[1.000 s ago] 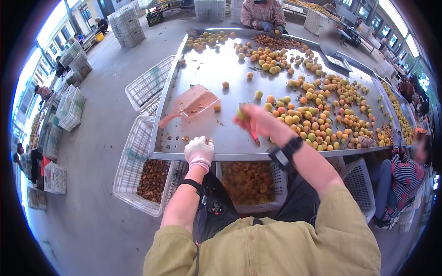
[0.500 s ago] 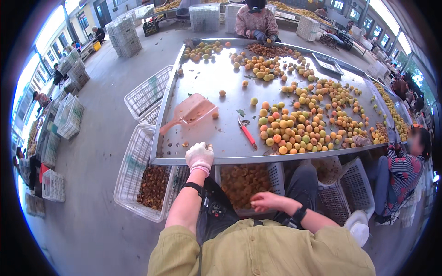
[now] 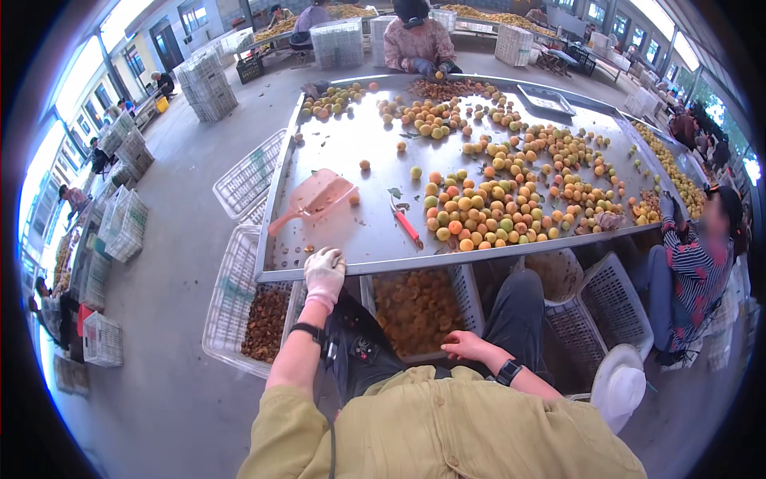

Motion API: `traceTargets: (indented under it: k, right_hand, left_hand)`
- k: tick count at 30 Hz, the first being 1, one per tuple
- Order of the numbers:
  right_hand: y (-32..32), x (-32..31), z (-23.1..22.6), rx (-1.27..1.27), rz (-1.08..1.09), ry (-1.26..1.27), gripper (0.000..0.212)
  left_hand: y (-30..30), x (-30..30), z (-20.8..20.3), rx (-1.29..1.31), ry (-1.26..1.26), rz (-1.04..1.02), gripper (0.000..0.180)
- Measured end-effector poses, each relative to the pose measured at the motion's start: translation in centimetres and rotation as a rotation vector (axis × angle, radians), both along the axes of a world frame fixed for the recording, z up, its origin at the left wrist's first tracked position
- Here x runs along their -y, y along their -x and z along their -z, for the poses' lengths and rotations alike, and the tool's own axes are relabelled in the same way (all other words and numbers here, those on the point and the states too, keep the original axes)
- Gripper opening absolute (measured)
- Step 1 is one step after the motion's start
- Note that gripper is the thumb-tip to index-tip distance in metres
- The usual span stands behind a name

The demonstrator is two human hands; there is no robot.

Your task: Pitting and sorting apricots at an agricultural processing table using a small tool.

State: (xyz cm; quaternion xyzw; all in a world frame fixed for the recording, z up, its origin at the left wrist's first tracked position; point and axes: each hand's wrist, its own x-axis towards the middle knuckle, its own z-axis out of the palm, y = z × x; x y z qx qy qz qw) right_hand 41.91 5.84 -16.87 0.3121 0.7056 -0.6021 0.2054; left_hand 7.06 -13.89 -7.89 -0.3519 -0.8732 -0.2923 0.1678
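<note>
A metal sorting table point(image 3: 351, 239) stands before me. My left hand point(image 3: 325, 270), in a pale glove, lies over its near-left edge, fingers on the metal; nothing clearly shows in it. My bare right hand point(image 3: 465, 346) hangs over my lap with loosely bent fingers, holding nothing I can see. Below it sits a crate of halved fruit point(image 3: 419, 307). Beyond my left hand lies a translucent pink scoop point(image 3: 315, 197). Red-handled pruning shears point(image 3: 407, 223) rest near the middle, left of a large pile of apricots point(image 3: 495, 211).
Left of my legs, a white crate point(image 3: 215, 319) holds brown pits point(image 3: 267, 323). On my right are a bucket point(image 3: 554, 275), a grey crate point(image 3: 614, 311) and a white hat point(image 3: 622, 387). One co-worker point(image 3: 415, 48) works at the far side, another point(image 3: 694, 279) sits at the right.
The view has shifted, so the table sits a little further left in it. My left hand stays at the table edge. My right hand's fingers look slightly more extended.
</note>
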Motion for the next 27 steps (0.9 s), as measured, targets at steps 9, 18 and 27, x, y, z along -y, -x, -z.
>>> traceTargets:
  k: [9,18,27]
  right_hand:
    - [0.4,-0.2,0.4,0.05,-0.082,-0.065,0.049]
    - [1.6,-0.2,-3.5,-0.144,0.093,0.198,0.036]
    - [9.2,-12.1,-10.3,-0.675,0.303,-0.368,0.023]
  left_hand:
    - [-7.2,23.6,11.2,0.705,-0.126,-0.509,0.026]
    - [-27.0,40.8,16.2,1.331,1.107,-0.087,0.048]
    - [-23.3,34.7,18.4,1.217,0.403,-0.347,0.043]
